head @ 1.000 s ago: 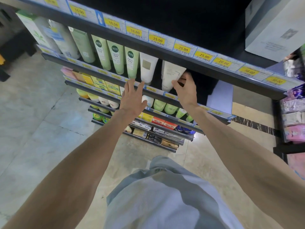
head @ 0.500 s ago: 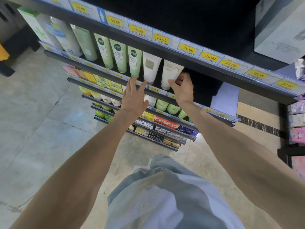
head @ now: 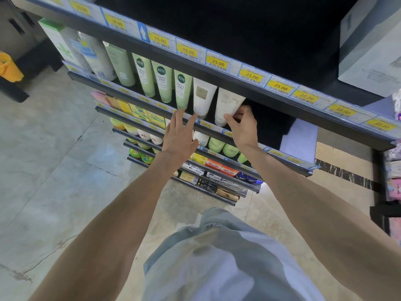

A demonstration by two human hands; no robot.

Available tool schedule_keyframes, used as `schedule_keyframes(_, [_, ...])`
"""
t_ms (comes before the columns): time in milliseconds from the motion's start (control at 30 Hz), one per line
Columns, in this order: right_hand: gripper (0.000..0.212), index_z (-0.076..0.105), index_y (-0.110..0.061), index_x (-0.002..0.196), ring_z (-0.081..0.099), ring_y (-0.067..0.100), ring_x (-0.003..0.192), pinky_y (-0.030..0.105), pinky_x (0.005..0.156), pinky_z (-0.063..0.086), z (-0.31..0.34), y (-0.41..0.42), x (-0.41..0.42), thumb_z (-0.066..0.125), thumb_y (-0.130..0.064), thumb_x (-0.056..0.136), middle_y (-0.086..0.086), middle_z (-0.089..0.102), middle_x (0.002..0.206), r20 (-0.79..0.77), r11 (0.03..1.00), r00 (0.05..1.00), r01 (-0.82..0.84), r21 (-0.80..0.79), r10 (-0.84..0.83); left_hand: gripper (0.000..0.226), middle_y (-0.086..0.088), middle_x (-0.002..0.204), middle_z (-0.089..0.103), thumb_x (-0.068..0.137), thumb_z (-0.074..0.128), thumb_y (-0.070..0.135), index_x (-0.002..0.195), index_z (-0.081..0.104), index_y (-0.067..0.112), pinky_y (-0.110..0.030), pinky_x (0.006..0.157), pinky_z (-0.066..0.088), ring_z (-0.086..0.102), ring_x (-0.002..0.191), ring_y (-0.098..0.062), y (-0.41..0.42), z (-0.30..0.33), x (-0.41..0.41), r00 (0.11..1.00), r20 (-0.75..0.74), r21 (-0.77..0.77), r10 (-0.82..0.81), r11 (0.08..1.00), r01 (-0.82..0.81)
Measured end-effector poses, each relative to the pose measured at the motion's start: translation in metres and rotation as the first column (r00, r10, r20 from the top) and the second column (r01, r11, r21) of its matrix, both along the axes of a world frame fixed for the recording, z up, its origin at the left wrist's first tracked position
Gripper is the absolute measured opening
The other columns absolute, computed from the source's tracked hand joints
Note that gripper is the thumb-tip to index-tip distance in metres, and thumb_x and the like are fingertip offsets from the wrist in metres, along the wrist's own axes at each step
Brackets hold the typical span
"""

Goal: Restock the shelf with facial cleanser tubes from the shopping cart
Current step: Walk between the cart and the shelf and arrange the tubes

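Note:
A row of cleanser tubes stands cap-down on the second shelf [head: 152, 109]: three green ones [head: 183, 88], then a white tube with a beige label [head: 202, 96], then another white tube [head: 227, 103] at the row's right end. My right hand [head: 243, 127] grips that last white tube near its cap, thumb in front and fingers behind. My left hand [head: 180, 135] is held flat with straight fingers at the shelf's front rail, fingertips just under the green and beige-label tubes. The shopping cart is out of view.
The top shelf [head: 282, 88] with yellow price tags overhangs the tubes; a grey box [head: 368, 46] sits on it at right. The second shelf is dark and bare to the right of my hand. Lower shelves hold boxes and jars. Pink packs [head: 393, 190] fill a rack at right.
The view has moved closer to the shelf. My right hand keeps its hold on the white tube; my left hand has slid slightly right along the rail toward the beige-label tube.

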State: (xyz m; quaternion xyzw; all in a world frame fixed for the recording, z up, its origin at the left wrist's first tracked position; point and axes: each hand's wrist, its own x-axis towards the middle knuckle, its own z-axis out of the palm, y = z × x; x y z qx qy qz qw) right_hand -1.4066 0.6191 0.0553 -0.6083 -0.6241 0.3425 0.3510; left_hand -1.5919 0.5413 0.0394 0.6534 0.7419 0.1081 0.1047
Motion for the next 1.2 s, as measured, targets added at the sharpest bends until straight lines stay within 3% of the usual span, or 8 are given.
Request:
schedule_keyframes(133, [0.034, 0.056, -0.011, 0.125, 0.058, 0.001, 0.111, 0.007, 0.085, 0.043, -0.001, 0.000, 0.001, 0.070, -0.020, 0.096, 0.001, 0.065, 0.130, -0.004, 1.000, 1.000, -0.011, -0.007, 0.011, 0.083, -0.013, 0.161, 0.014, 0.090, 0.074, 0.034, 0.157, 0.025, 0.027, -0.051, 0.116, 0.039, 0.015, 0.153, -0.033, 0.000, 0.000, 0.001, 1.000, -0.003, -0.005, -0.001, 1.000, 0.001])
schedule_keyframes(367, [0.038, 0.055, -0.012, 0.128, 0.059, 0.003, 0.113, 0.029, 0.102, 0.052, 0.003, -0.004, 0.001, 0.071, -0.021, 0.095, 0.001, 0.065, 0.131, -0.006, 1.000, 1.000, -0.028, -0.009, 0.028, 0.086, -0.013, 0.165, 0.008, 0.094, 0.069, 0.038, 0.161, 0.015, 0.028, -0.051, 0.120, 0.032, 0.008, 0.156, -0.033, -0.004, 0.006, 0.000, 1.000, -0.010, -0.058, -0.025, 0.998, 0.024])
schedule_keyframes(467, [0.055, 0.049, -0.013, 0.140, 0.056, 0.007, 0.122, 0.030, 0.106, 0.048, 0.007, -0.011, 0.006, 0.074, -0.027, 0.093, 0.001, 0.061, 0.138, 0.034, 0.997, 0.997, -0.070, -0.022, 0.070, 0.082, -0.013, 0.167, 0.007, 0.098, 0.062, 0.039, 0.162, 0.011, 0.027, -0.051, 0.123, 0.027, 0.006, 0.157, -0.032, -0.011, 0.010, -0.002, 0.999, 0.015, -0.050, -0.041, 0.998, 0.042])
schedule_keyframes(600, [0.081, 0.030, -0.018, 0.157, 0.041, 0.017, 0.143, 0.035, 0.116, 0.037, 0.009, -0.029, 0.021, 0.073, -0.041, 0.091, 0.003, 0.043, 0.157, 0.210, 0.994, 0.972, -0.094, -0.049, 0.102, 0.075, -0.011, 0.170, 0.010, 0.103, 0.052, 0.045, 0.163, 0.012, 0.024, -0.050, 0.125, 0.022, 0.005, 0.158, -0.028, -0.024, 0.010, -0.005, 0.992, -0.001, 0.017, -0.123, 0.992, 0.123])
schedule_keyframes(733, [0.089, 0.022, -0.022, 0.160, 0.028, 0.023, 0.151, 0.043, 0.123, 0.027, 0.013, -0.063, 0.036, 0.073, -0.044, 0.091, 0.004, 0.031, 0.164, 0.472, 0.995, 0.876, -0.102, -0.016, 0.097, 0.070, -0.009, 0.170, 0.012, 0.105, 0.042, 0.050, 0.163, 0.016, 0.022, -0.049, 0.127, 0.016, 0.004, 0.158, -0.026, -0.043, 0.009, -0.001, 0.980, -0.021, 0.065, -0.199, 0.978, 0.200])
schedule_keyframes(900, [0.092, 0.015, -0.028, 0.160, 0.015, 0.024, 0.155, 0.047, 0.127, 0.013, 0.008, -0.119, 0.060, 0.069, -0.056, 0.090, 0.002, 0.019, 0.167, 0.634, 0.996, 0.768, -0.060, -0.061, 0.085, 0.069, -0.009, 0.171, 0.006, 0.106, 0.035, 0.054, 0.163, 0.012, 0.023, -0.051, 0.127, 0.012, 0.000, 0.159, -0.027, -0.069, 0.009, 0.021, 0.947, -0.083, 0.039, -0.309, 0.949, 0.313])
schedule_keyframes(1100, [0.093, 0.021, -0.024, 0.159, 0.018, 0.031, 0.154, 0.054, 0.123, 0.021, 0.002, -0.189, 0.114, 0.062, -0.068, 0.088, 0.008, 0.024, 0.166, 0.761, 0.999, 0.646, -0.019, -0.048, 0.049, 0.070, -0.010, 0.170, 0.012, 0.105, 0.033, 0.057, 0.163, 0.014, 0.024, -0.051, 0.126, 0.015, 0.006, 0.158, -0.027, -0.100, 0.001, 0.068, 0.879, -0.115, -0.009, -0.462, 0.886, 0.464])
schedule_keyframes(1200, [0.094, 0.017, -0.025, 0.161, 0.017, 0.033, 0.155, 0.054, 0.123, 0.021, 0.000, -0.225, 0.148, 0.059, -0.070, 0.089, 0.008, 0.023, 0.167, 0.767, 0.994, 0.641, 0.074, -0.082, 0.015, 0.071, -0.009, 0.169, 0.017, 0.103, 0.035, 0.057, 0.163, 0.016, 0.024, -0.050, 0.126, 0.018, 0.012, 0.157, -0.027, -0.114, 0.001, 0.098, 0.843, -0.109, -0.018, -0.527, 0.849, 0.528])
